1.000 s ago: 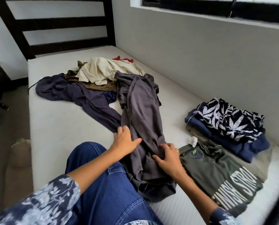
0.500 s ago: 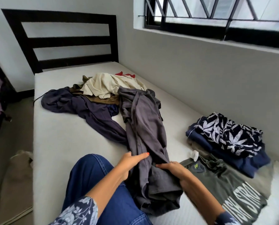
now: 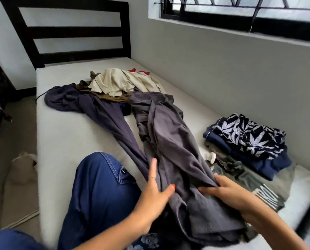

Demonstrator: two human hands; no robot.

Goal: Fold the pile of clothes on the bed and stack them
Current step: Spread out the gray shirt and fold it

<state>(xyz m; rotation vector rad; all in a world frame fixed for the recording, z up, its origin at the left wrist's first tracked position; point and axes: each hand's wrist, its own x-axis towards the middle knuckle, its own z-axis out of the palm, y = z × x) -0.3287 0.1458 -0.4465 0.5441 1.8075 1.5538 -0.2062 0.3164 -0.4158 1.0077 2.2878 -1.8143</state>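
A long grey garment [image 3: 170, 141] lies stretched down the middle of the bed toward me. My left hand [image 3: 155, 190] rests flat against its left edge, fingers spread. My right hand [image 3: 228, 191] pinches a fold of the same grey cloth near its lower end. Farther up the mattress sits the unfolded pile: a cream garment [image 3: 120, 82], an olive one, a red scrap and a dark purple garment [image 3: 89, 105]. At the right stands a folded stack [image 3: 248, 141] topped by a leaf-print piece, and a green printed t-shirt [image 3: 255, 184] lies flat beside my right hand.
The white mattress [image 3: 65, 141] runs to a black slatted headboard [image 3: 69, 31]. A grey wall and barred window border the right side. My denim-clad knee [image 3: 100, 186] lies on the bed's left half. The floor lies left of the bed with a beige bag on it.
My left hand has opened and slid along the grey garment's left edge. My right hand has taken a fold of the grey cloth between its fingers. The camera has tilted up slightly.
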